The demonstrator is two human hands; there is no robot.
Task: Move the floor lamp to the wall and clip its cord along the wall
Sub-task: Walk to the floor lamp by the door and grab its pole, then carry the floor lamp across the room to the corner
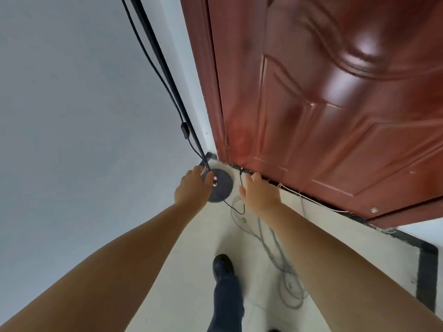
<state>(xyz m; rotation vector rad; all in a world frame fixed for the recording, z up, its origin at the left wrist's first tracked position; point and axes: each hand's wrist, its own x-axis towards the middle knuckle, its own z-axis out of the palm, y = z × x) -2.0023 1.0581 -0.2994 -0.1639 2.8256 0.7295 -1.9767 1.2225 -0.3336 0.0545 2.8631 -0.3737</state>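
Note:
The floor lamp stands in the corner between the white wall and a red-brown door; its round dark base rests on the floor and its thin black pole rises up along the wall. The black cord hangs beside the pole with an inline switch, then loops over the floor and rises toward the door's bottom edge. My left hand is down at the foot of the pole, fingers curled around it. My right hand reaches to the door's bottom edge, fingertips by the cord there.
The red-brown panelled door fills the right. A thin white wire runs under its bottom edge. Grey cable lies coiled on the pale floor. My black shoe stands below the hands. A dark skirting strip is at right.

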